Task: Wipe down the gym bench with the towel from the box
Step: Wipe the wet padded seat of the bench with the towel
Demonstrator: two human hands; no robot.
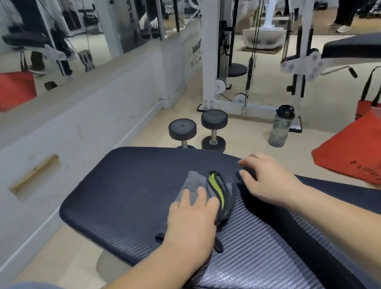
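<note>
While flat on the bench [123,193], left hand [190,220] spread over towel [213,195], right hand [267,177] loosely open.

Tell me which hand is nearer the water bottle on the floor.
Right. The right hand rests at the bench's far edge, below the water bottle; the left hand presses the towel mid-pad, farther away.

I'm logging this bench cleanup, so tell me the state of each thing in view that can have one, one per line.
Towel: crumpled, flat on the bench pad, under the left hand.
Left hand: palm down, pressing the towel.
Right hand: open, resting on the bench, empty.
Water bottle: upright on the floor, cap on.
Dumbbells: standing on end, beyond the bench.
Red bag: on the floor, open.
</note>
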